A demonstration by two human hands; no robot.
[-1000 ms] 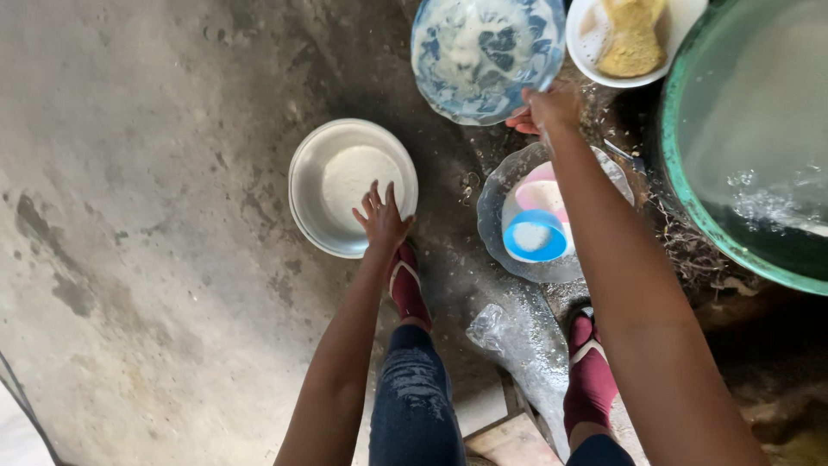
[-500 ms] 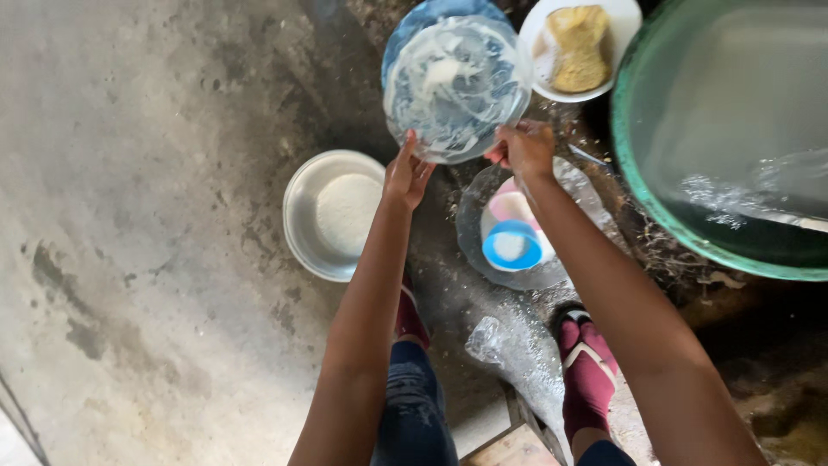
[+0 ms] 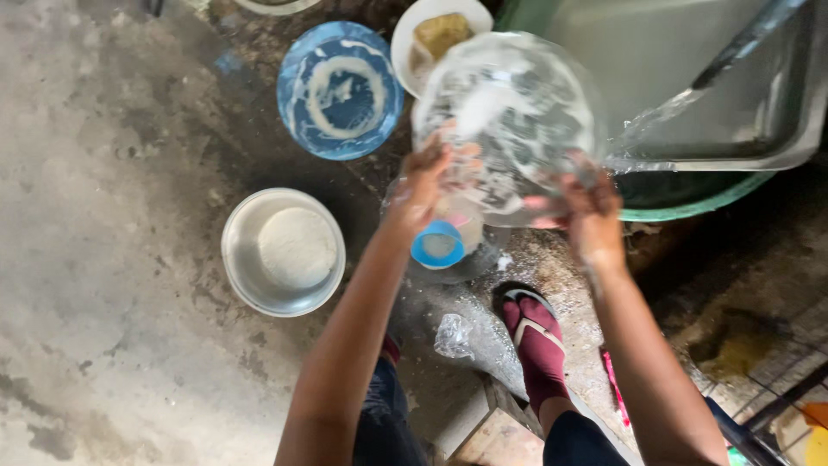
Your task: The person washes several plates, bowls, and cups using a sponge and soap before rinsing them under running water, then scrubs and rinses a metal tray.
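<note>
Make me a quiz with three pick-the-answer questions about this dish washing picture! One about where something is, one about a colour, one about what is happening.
1. Where is the metal bowl?
A. On the concrete floor, left of the left hand
B. In the basin
C. On a foot

2. What colour is the small cup below the hands?
A. Red
B. Blue
C. Yellow

3. What is happening with the soapy clear lid?
A. It lies on the floor
B. Both hands hold it up
C. Only one hand holds it

Answers:
1. A, it sits on the floor at the left.
2. B, its rim is blue.
3. B, the left hand and right hand each grip its lower edge.
</note>
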